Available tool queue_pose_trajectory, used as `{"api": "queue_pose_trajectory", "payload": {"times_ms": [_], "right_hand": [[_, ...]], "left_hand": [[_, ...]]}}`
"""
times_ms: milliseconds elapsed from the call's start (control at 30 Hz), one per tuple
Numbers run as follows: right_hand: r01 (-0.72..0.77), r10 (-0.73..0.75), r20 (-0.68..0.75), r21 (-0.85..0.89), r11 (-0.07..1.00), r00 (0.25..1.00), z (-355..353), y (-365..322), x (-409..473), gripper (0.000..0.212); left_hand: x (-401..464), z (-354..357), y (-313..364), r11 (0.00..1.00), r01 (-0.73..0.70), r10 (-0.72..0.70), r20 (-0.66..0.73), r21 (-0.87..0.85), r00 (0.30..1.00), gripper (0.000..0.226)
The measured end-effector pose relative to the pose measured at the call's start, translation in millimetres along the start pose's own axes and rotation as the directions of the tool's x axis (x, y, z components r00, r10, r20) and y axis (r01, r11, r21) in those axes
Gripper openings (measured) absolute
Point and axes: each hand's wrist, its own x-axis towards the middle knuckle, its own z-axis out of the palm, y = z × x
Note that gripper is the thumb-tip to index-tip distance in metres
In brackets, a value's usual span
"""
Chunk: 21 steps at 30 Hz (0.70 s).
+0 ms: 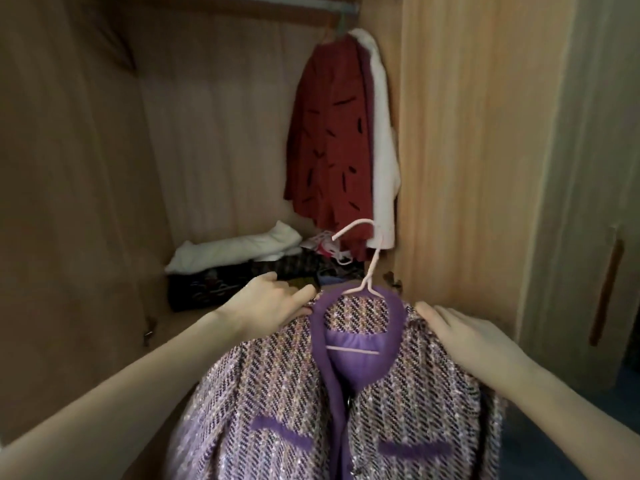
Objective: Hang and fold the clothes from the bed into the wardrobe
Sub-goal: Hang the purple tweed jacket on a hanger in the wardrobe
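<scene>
A purple tweed jacket (277, 393) with a plain purple collar hangs on a pale pink hanger (370, 268), held up in front of the open wardrobe. My left hand (266, 303) pinches the jacket's left shoulder beside the collar. My right hand (464, 330) grips the right shoulder, fingers curled over the fabric. The hanger's hook points up and left, below the rail (242, 12) at the top of the wardrobe.
On the rail's right end hang a red garment (329, 140) with dark marks and a white one (382, 150). Folded white and dark clothes (242, 265) lie on the wardrobe floor. The wardrobe's side panel (467, 150) stands to the right.
</scene>
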Motion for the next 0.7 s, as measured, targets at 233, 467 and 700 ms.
{"api": "queue_pose_trajectory", "payload": {"times_ms": [233, 467, 700], "right_hand": [[0.119, -0.12, -0.054, -0.024, 0.993, 0.991, -9, -60, 81, 0.077], [0.219, -0.235, -0.196, -0.1, 0.971, 0.952, -3, -77, 154, 0.077], [0.265, -0.303, -0.345, -0.155, 0.952, 0.888, 4, -36, 236, 0.072]], "left_hand": [[-76, 4, -60, 0.982, 0.164, -0.171, 0.072, 0.089, 0.983, 0.03], [-107, 31, -99, 0.934, 0.307, -0.328, 0.094, 0.183, 0.94, 0.035], [-60, 53, -152, 0.933, 0.277, -0.317, 0.161, 0.228, 0.935, 0.026]]}}
